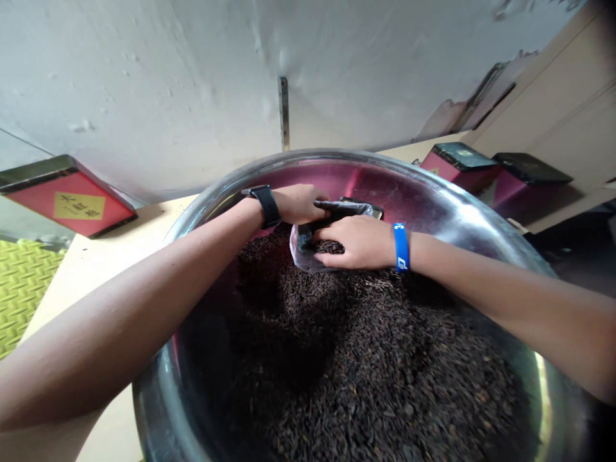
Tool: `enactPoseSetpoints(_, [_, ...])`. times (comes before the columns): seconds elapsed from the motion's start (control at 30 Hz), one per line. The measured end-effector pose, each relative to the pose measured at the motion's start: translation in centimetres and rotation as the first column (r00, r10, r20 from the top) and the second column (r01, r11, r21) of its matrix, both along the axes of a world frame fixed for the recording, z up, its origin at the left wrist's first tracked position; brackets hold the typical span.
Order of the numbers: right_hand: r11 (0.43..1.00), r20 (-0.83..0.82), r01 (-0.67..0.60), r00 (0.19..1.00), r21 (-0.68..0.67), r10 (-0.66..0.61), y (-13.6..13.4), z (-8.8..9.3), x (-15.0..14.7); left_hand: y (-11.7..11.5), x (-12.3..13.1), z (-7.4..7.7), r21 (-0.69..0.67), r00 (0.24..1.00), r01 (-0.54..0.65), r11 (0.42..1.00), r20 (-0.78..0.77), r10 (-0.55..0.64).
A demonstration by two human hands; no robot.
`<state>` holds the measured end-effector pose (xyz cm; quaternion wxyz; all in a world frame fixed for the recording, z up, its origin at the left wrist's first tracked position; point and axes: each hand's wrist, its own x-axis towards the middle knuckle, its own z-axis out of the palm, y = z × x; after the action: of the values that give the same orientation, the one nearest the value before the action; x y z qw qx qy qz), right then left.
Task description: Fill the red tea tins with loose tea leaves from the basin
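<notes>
Loose dark tea leaves (404,359) fill much of a large, shiny metal basin (332,154). Near its far wall, a clear plastic bag (299,253) sits among the leaves with its mouth facing up and tea inside. It seems to line a dark-edged box, mostly hidden. My left hand (301,202), with a black watch at the wrist, has its fingers curled over the bag's far left edge. Over the mouth lies my right hand (360,242), wearing a blue wristband; its thumb and fingers are apart, with tea showing between them.
A red box with a black lid (79,199) stands on the pale table (115,256) to the left. Behind the basin at right are two more, a red box (462,163) and a darker one (529,183). A wall (192,83) rises close behind. Yellow matting (29,282) lies at left.
</notes>
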<state>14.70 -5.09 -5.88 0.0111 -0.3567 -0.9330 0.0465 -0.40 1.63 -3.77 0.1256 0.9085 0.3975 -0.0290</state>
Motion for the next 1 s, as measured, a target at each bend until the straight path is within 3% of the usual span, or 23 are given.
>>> enactPoseSetpoints(0.47, [0.999,-0.031,0.030,0.999,0.014,-0.030,0.3,-0.1,0.3,0.1,-0.1,0.0,0.009,1.000,-0.011,1.000,0.001,0.011])
enactPoseSetpoints(0.63, [0.995,-0.202,0.056,0.979,0.083,-0.039,0.7,0.9,0.7,0.7,-0.6,-0.2,-0.010,0.999,-0.038,0.999,0.034,0.039])
enactPoseSetpoints(0.8, [0.987,-0.473,0.088,0.881,0.137,-0.013,-0.4,2.1,0.6,0.9,-0.8,-0.3,-0.041,0.995,-0.046,0.998,0.087,0.049])
enactPoseSetpoints(0.9, [0.998,-0.545,0.028,0.839,0.065,0.012,-1.4,2.5,0.0,0.8,-0.8,-0.4,-0.033,0.994,-0.058,0.998,0.091,0.061])
enactPoseSetpoints(1.0, [0.992,-0.525,-0.123,0.846,-0.016,0.096,-2.3,2.5,-0.6,1.0,-0.8,-0.6,0.001,0.995,-0.069,0.998,0.068,0.068])
